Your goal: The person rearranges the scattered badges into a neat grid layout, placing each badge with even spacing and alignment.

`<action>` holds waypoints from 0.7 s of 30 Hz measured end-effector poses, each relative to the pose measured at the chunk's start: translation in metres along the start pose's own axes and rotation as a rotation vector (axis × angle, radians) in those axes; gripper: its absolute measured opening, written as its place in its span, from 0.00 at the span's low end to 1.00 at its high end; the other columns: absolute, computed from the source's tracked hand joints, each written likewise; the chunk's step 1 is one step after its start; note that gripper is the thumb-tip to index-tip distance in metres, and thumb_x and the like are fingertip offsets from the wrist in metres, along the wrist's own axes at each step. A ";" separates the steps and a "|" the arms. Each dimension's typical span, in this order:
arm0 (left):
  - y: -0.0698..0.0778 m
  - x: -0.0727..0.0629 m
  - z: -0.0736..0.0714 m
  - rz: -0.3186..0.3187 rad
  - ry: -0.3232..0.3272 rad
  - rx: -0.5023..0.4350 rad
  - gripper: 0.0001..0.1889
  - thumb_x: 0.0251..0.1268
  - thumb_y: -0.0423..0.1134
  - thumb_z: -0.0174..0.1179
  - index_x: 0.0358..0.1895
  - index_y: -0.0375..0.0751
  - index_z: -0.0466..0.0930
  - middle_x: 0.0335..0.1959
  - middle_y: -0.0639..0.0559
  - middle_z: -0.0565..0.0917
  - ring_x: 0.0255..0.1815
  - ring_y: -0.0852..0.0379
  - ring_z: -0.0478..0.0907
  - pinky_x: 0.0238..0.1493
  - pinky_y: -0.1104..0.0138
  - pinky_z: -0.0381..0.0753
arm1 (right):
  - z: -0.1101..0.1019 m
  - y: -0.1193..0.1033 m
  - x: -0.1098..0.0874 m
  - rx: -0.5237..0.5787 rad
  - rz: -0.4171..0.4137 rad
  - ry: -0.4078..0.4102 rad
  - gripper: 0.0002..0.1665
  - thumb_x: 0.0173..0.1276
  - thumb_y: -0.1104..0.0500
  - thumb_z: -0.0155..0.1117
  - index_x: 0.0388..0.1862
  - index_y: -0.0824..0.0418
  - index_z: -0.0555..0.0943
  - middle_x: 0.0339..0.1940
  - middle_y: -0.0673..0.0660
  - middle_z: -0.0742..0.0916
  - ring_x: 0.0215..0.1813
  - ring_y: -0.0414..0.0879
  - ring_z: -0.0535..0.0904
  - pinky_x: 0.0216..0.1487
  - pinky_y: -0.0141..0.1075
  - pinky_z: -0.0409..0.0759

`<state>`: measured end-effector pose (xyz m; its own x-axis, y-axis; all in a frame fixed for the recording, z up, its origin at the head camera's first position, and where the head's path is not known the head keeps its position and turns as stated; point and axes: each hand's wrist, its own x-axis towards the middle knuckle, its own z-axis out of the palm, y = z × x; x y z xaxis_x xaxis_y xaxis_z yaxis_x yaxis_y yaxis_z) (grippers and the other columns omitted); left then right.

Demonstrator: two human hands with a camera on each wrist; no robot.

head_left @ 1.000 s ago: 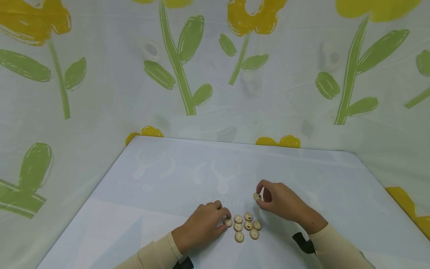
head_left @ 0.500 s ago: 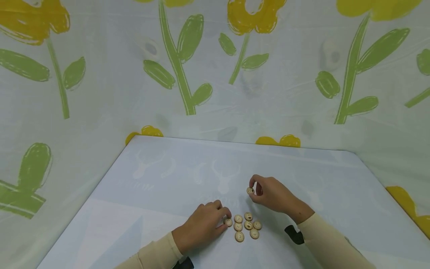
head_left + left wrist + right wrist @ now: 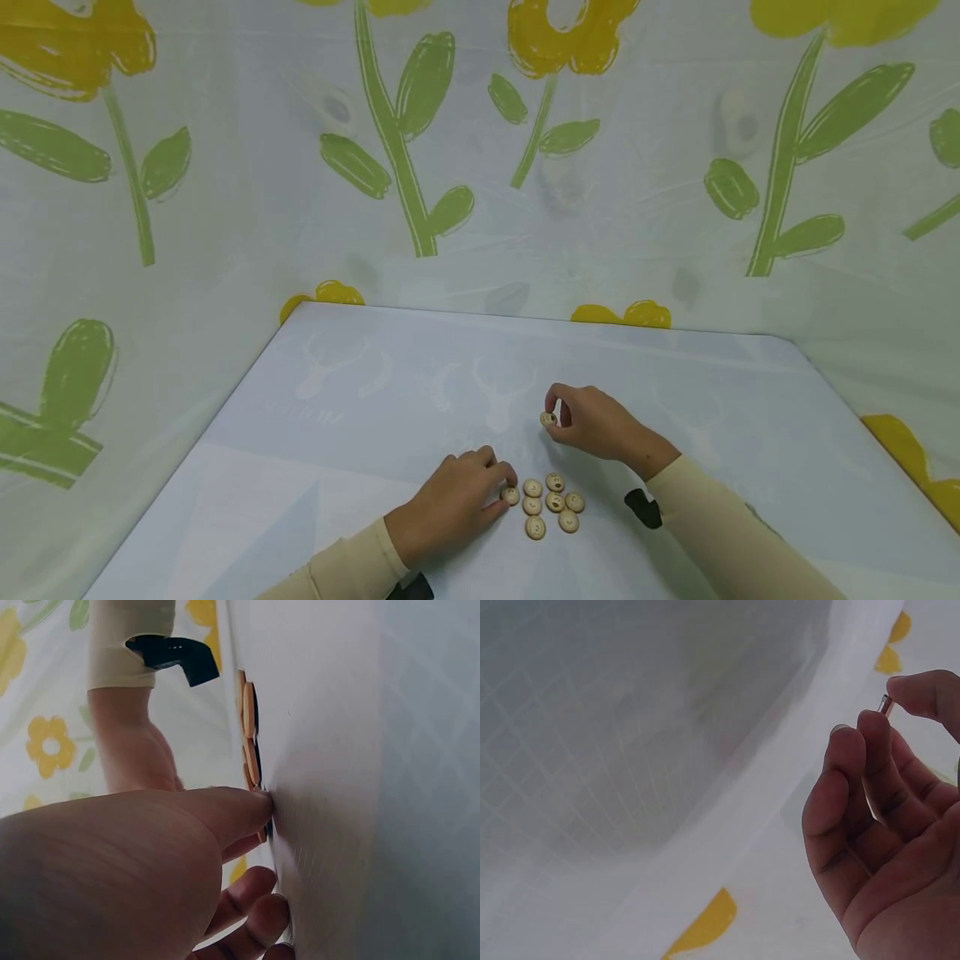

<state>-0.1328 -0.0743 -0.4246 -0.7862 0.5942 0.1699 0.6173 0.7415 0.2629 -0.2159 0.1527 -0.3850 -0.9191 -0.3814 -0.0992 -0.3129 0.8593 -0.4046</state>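
Observation:
My right hand (image 3: 600,423) pinches a small round wooden disc (image 3: 547,418) between thumb and fingers, raised over the table. In the right wrist view only the thin edge of this disc (image 3: 886,705) shows between the fingertips. My left hand (image 3: 452,505) rests on the table, its thumb and forefinger gripping another wooden disc (image 3: 510,496). To the right of that hand lie several more pale discs (image 3: 532,506) with dark marks, some like little faces. The left wrist view shows discs (image 3: 250,710) edge-on beyond the thumb; the gripped one is hidden there.
The white table (image 3: 375,358) carries faint grey prints, and its far edge meets a hanging cloth (image 3: 480,150) with yellow flowers and green leaves. Cloth also closes off both sides. A black strap piece (image 3: 643,508) sits beneath the right sleeve.
My right hand has carried its disc leftward and farther from me, slowing in the last half second. My left hand and the discs on the table stay put.

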 end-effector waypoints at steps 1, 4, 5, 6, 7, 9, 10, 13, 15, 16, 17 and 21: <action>0.000 0.000 0.000 0.002 0.001 0.002 0.09 0.65 0.47 0.67 0.46 0.54 0.84 0.34 0.59 0.77 0.30 0.66 0.70 0.32 0.69 0.70 | 0.001 0.000 0.001 0.000 0.006 -0.006 0.12 0.64 0.54 0.72 0.42 0.52 0.77 0.24 0.48 0.80 0.25 0.41 0.74 0.27 0.34 0.74; 0.000 0.000 0.001 0.008 0.005 0.008 0.09 0.65 0.46 0.67 0.46 0.54 0.84 0.34 0.59 0.77 0.30 0.66 0.70 0.32 0.69 0.71 | 0.003 -0.001 0.002 -0.005 0.012 -0.017 0.12 0.64 0.54 0.72 0.41 0.51 0.77 0.24 0.48 0.80 0.26 0.42 0.74 0.28 0.34 0.74; 0.000 0.000 0.001 0.009 0.003 0.009 0.09 0.65 0.46 0.67 0.46 0.54 0.84 0.34 0.59 0.77 0.30 0.66 0.70 0.32 0.69 0.71 | 0.003 -0.001 0.003 -0.006 0.013 -0.021 0.12 0.64 0.54 0.72 0.41 0.51 0.77 0.24 0.48 0.80 0.26 0.42 0.74 0.28 0.34 0.74; 0.000 0.000 0.000 0.008 0.000 0.010 0.09 0.65 0.47 0.67 0.46 0.54 0.84 0.34 0.59 0.77 0.30 0.66 0.70 0.32 0.69 0.71 | 0.004 -0.001 0.003 -0.009 0.013 -0.023 0.12 0.64 0.54 0.72 0.41 0.51 0.77 0.24 0.48 0.80 0.26 0.42 0.74 0.28 0.34 0.74; 0.000 0.000 0.000 0.009 -0.001 0.011 0.09 0.65 0.47 0.67 0.46 0.54 0.84 0.34 0.59 0.77 0.30 0.66 0.70 0.32 0.69 0.71 | 0.005 -0.001 0.004 -0.011 0.012 -0.025 0.12 0.64 0.54 0.72 0.41 0.51 0.77 0.24 0.48 0.80 0.26 0.42 0.74 0.28 0.34 0.74; 0.000 0.000 0.000 0.010 -0.002 0.009 0.09 0.65 0.47 0.67 0.46 0.54 0.84 0.34 0.58 0.77 0.30 0.66 0.71 0.31 0.69 0.70 | 0.006 0.000 0.005 -0.011 0.009 -0.030 0.12 0.64 0.54 0.73 0.41 0.51 0.77 0.24 0.48 0.80 0.26 0.42 0.74 0.28 0.34 0.74; 0.000 0.000 0.000 0.009 -0.005 0.008 0.09 0.65 0.47 0.67 0.46 0.55 0.84 0.34 0.59 0.77 0.30 0.67 0.71 0.31 0.70 0.70 | 0.007 0.000 0.006 -0.009 0.006 -0.033 0.12 0.64 0.54 0.73 0.41 0.51 0.77 0.24 0.48 0.80 0.26 0.42 0.74 0.28 0.34 0.74; 0.000 0.001 0.000 0.010 -0.007 0.007 0.09 0.66 0.47 0.67 0.47 0.55 0.84 0.35 0.59 0.77 0.31 0.67 0.71 0.31 0.70 0.68 | 0.008 0.001 0.007 0.002 -0.003 -0.045 0.12 0.64 0.55 0.73 0.41 0.51 0.77 0.24 0.48 0.80 0.25 0.41 0.74 0.28 0.34 0.74; -0.001 0.001 0.000 0.006 -0.013 0.007 0.09 0.66 0.48 0.66 0.47 0.55 0.84 0.35 0.59 0.77 0.31 0.68 0.70 0.31 0.71 0.68 | 0.009 0.001 0.007 0.011 -0.017 -0.052 0.12 0.64 0.56 0.72 0.41 0.51 0.77 0.23 0.48 0.80 0.25 0.41 0.74 0.28 0.33 0.74; -0.001 0.001 0.000 0.005 -0.015 0.006 0.09 0.66 0.48 0.66 0.47 0.55 0.84 0.35 0.60 0.77 0.31 0.68 0.70 0.31 0.71 0.68 | 0.009 0.001 0.007 0.015 -0.021 -0.056 0.11 0.64 0.56 0.72 0.40 0.51 0.77 0.23 0.47 0.80 0.25 0.41 0.74 0.27 0.33 0.74; -0.001 0.001 0.000 0.006 -0.014 0.005 0.09 0.66 0.48 0.66 0.47 0.55 0.84 0.35 0.60 0.77 0.31 0.68 0.70 0.31 0.71 0.67 | 0.010 0.001 0.007 0.020 -0.025 -0.061 0.11 0.65 0.56 0.72 0.40 0.52 0.77 0.23 0.47 0.80 0.25 0.41 0.74 0.27 0.33 0.73; 0.000 0.000 -0.001 0.017 -0.002 0.004 0.09 0.66 0.47 0.66 0.47 0.55 0.84 0.34 0.59 0.77 0.31 0.67 0.71 0.31 0.71 0.67 | 0.011 0.002 0.009 0.034 -0.028 -0.084 0.10 0.65 0.58 0.71 0.40 0.52 0.77 0.22 0.48 0.80 0.25 0.41 0.74 0.28 0.33 0.74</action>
<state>-0.1330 -0.0749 -0.4241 -0.7754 0.6073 0.1727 0.6308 0.7324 0.2563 -0.2219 0.1467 -0.3969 -0.8864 -0.4334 -0.1625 -0.3285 0.8364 -0.4387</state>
